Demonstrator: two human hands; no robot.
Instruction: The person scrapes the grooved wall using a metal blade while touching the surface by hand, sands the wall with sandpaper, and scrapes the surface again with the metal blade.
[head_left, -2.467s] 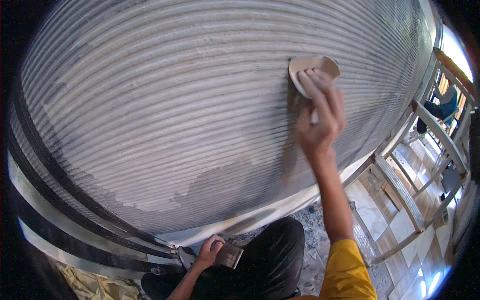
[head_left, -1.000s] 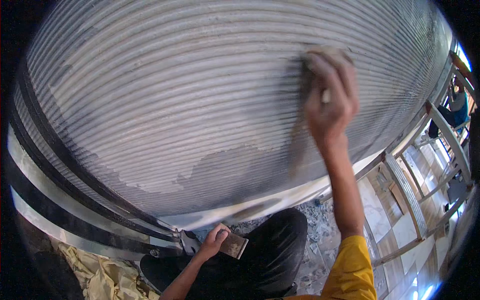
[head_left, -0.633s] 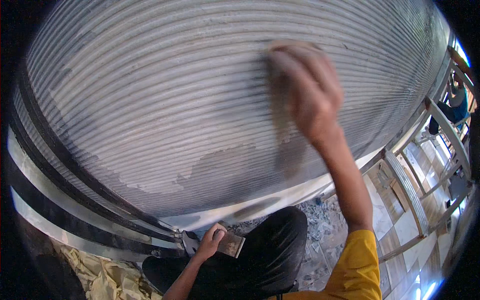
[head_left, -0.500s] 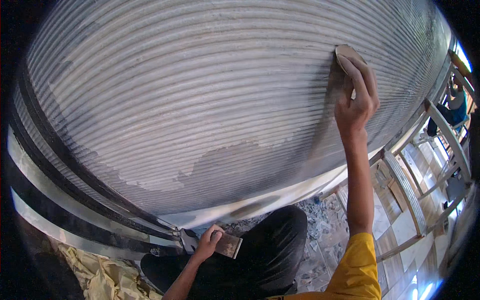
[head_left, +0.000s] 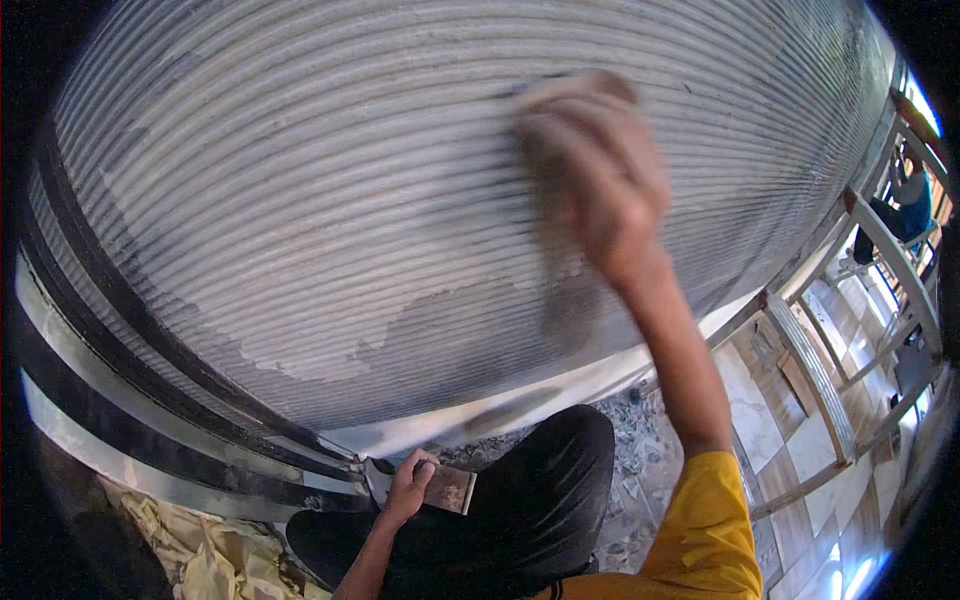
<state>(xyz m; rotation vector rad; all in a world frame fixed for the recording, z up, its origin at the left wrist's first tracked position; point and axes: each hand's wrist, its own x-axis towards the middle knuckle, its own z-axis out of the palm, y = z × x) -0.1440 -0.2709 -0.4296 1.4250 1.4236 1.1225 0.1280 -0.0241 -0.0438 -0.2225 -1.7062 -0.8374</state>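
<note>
A grooved grey wall panel [head_left: 330,200] fills most of the view, pale with filler across the upper part and darker grey low down. My right hand [head_left: 595,170], blurred by motion, presses a small tan sanding pad [head_left: 600,88] flat against the ribs at the upper middle. Down by my lap, my left hand [head_left: 408,490] grips a flat rectangular scraper [head_left: 448,488], resting just above my black trousers [head_left: 520,510]. My right sleeve is yellow.
Black and silver trim bands [head_left: 110,400] run along the panel's lower left edge. Crumpled yellowish sheeting [head_left: 200,555] lies at the bottom left. Metal scaffold rails [head_left: 820,380] stand over a pale tiled floor at the right. Another person in blue [head_left: 905,200] sits at the far right.
My right hand has swept the pad leftward and slightly down across the ribs from the far upper right. My left hand with the scraper has stayed in my lap.
</note>
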